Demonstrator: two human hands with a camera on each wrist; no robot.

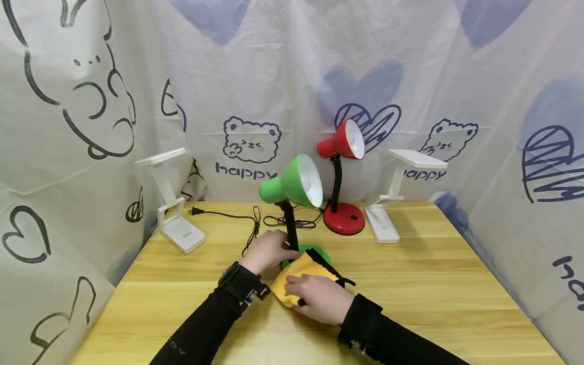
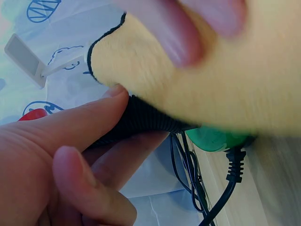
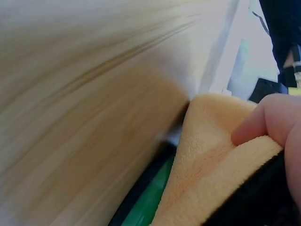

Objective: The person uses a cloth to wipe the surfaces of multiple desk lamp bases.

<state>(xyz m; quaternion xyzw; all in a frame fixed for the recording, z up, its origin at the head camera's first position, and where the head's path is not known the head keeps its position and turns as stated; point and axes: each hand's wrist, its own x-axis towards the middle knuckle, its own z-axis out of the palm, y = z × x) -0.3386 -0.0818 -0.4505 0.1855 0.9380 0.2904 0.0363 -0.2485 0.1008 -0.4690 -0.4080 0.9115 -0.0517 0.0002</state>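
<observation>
A green desk lamp (image 1: 292, 183) stands mid-table, its white-lined shade tipped to the right. My left hand (image 1: 266, 252) grips the lamp's black ribbed neck (image 2: 148, 115) low down, thumb and fingers on either side of it. My right hand (image 1: 321, 298) holds a yellow cloth (image 1: 288, 285) with a black edge, bunched under the fingers. The cloth lies against the lamp's round green base (image 3: 149, 195) and covers its near side. In the left wrist view, right-hand fingers (image 2: 176, 42) press on the cloth in front of the neck.
Behind stands a red desk lamp (image 1: 344, 220). White folding lamps stand at the left (image 1: 184, 234) and right (image 1: 383, 225) of the wooden table (image 1: 410, 294). Black cords with a plug (image 1: 197, 211) lie behind the green lamp. A printed curtain (image 1: 292, 61) surrounds the table.
</observation>
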